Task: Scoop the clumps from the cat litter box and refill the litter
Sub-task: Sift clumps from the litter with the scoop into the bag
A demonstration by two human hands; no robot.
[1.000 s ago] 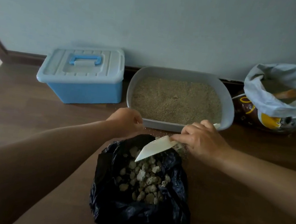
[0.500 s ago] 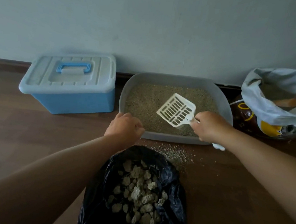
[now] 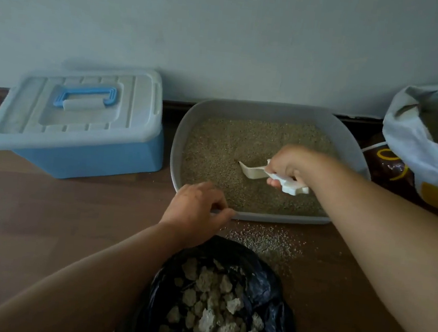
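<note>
Wooden floor ran up to a pale wall, and right against that wall sat the grey litter box, filled with tan litter. Down in the middle of the box, the white scoop was dug in, its blade tipped into the grains! The right hand was wrapped tight round the scoop's handle, fingers curled, with the handle's end poking out past the fist. At the box's near left corner, the left hand pinched the rim, thumb lying along the lip. Just in front of the box, spilled grains lay scattered on the floor. Nearer the camera than those sat an open black bag, heaped with pale grey clumps. Left of the box stood a blue storage bin, its pale lid shut and blue carry handle lying flat. Right of the box, an opened sack with a white lining and brown-and-yellow print stood by the wall.
</note>
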